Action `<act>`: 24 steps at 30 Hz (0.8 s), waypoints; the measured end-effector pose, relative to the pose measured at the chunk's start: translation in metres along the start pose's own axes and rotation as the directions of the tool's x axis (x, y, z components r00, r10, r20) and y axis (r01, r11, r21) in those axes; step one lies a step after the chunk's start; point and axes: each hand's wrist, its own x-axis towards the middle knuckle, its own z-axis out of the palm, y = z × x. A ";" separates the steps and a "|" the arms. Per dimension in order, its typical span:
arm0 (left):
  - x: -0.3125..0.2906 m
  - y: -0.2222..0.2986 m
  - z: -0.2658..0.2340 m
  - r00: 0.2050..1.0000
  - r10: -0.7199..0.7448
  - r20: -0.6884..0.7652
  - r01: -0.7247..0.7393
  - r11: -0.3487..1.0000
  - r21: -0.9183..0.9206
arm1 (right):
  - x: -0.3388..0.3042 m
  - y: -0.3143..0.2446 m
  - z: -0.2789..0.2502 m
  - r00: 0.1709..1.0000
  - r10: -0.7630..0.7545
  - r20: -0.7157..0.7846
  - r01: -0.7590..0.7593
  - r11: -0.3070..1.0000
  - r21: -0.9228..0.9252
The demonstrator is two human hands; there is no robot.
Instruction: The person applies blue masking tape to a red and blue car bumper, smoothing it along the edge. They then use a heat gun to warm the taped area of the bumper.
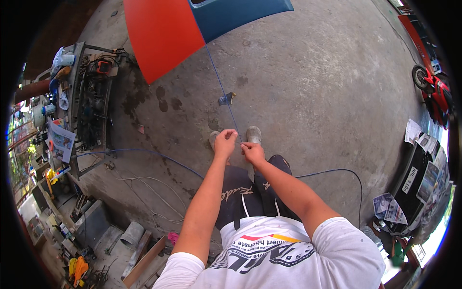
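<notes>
A thin blue string (218,75) runs taut from the edge of a large panel, red (166,38) on its left and dark blue (240,17) on its right, down toward me. My right hand (253,152) is closed in a pinch on the string's near end. Just left of it and slightly farther out, my left hand (225,143) is also closed, its thumb and fingertips pinched at the string. The exact grip is too small to make out. Both hands are in front of my legs, above my shoes. A small blue-grey crumpled piece (225,99) shows beneath the string.
A cluttered metal workbench (79,96) stands at left. A blue hose (144,150) crosses the concrete floor behind my legs and shows again at right. Pale cables (161,192) lie lower left, near a grey bucket (132,235). At right are a red motorcycle (435,96) and a black bumper (409,178).
</notes>
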 end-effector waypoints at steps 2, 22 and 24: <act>0.010 0.006 0.003 1.000 -0.009 -0.027 0.008 0.999 -0.039 | 0.009 0.007 0.004 1.000 -0.027 -0.011 0.027 1.000 -0.008; 0.101 0.032 0.017 0.969 0.163 -0.183 -0.189 0.973 -0.132 | 0.053 0.037 0.014 0.992 -0.118 -0.040 0.117 0.993 -0.021; 0.104 0.033 0.021 0.964 0.157 -0.216 -0.189 0.973 -0.135 | 0.059 0.041 0.017 0.991 -0.122 -0.046 0.121 0.992 -0.029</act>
